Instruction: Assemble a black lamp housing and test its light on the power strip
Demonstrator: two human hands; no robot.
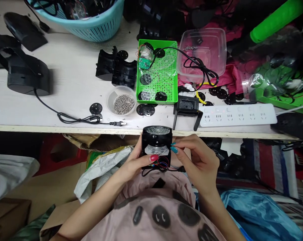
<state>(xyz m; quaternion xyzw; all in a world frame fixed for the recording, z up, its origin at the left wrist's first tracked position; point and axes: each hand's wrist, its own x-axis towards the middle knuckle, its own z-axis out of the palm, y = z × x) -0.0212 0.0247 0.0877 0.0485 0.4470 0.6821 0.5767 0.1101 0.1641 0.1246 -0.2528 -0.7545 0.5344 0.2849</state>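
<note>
Your left hand point(138, 160) gripped the black lamp housing point(156, 140) from its left side, thumb pressed near the red and black wires point(161, 164) at its open back. Your right hand point(194, 157) pinched the housing's right edge with its fingertips. You held the housing in front of your chest, just below the table edge point(66, 128). A firm left grip and wires kept clear of the fingertips would have served best. Beyond lay the dish of screws point(123, 103), the green tray point(174, 67) and the power strip point(238, 115).
</note>
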